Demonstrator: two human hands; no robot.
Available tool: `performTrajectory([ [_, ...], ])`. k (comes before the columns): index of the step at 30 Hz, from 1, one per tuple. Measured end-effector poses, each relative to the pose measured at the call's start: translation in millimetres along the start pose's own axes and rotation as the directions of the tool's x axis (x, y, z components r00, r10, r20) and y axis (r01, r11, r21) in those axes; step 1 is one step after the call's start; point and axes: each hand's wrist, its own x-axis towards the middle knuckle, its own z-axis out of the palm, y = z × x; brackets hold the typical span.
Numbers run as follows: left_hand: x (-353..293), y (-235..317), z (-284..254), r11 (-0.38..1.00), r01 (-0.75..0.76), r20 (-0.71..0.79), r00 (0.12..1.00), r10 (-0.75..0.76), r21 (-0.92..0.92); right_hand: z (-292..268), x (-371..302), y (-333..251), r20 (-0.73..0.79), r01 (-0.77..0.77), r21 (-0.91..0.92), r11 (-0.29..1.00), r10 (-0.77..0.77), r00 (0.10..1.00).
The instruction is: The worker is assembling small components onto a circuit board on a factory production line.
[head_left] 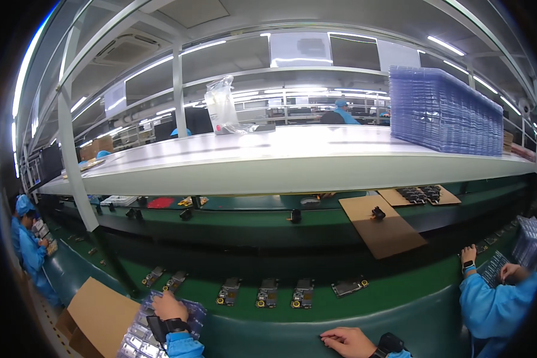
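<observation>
My left hand (170, 307) is over a clear plastic tray (138, 331) whose pockets hold small flat parts. Its fingers curl down at the tray's far edge, close to a small circuit board (175, 280); what they grip, if anything, is hidden. On the near green bench edge, my right hand (347, 341) lies with its fingers stretched out to the left, holding nothing I can see. Beyond both hands, several circuit boards, among them one in the middle (267, 293), form a row on the green belt (250, 314). The rightmost board (349, 287) lies turned sideways.
An opened cardboard box (104, 313) stands left of the tray. A white shelf (280, 146) crosses ahead, bearing stacked clear trays (444, 110) and a plastic bag (221, 107). Cardboard sheets (383, 230) lie beneath it. Co-workers in blue sit at right (498, 304) and far left (33, 250).
</observation>
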Motion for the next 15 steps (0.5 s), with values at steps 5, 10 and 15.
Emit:
performTrajectory([
  [5, 15, -16, 8, 0.956, -0.18, -0.263, 0.958, 0.116, -0.233, -3, -2, -3, -0.006, 0.026, -0.014, 1.0, -0.026, 1.0],
  [10, -14, 38, -17, 0.485, -0.421, -0.253, 0.892, 0.374, -0.767, -1, -1, -2, -0.011, 0.028, -0.008, 1.0, -0.028, 1.0],
  [15, -152, 123, 9, 0.383, -0.173, 0.229, 0.56, 0.796, -0.907, 7, -3, -22, -0.097, 0.1, 0.086, 0.991, -0.091, 0.991],
])
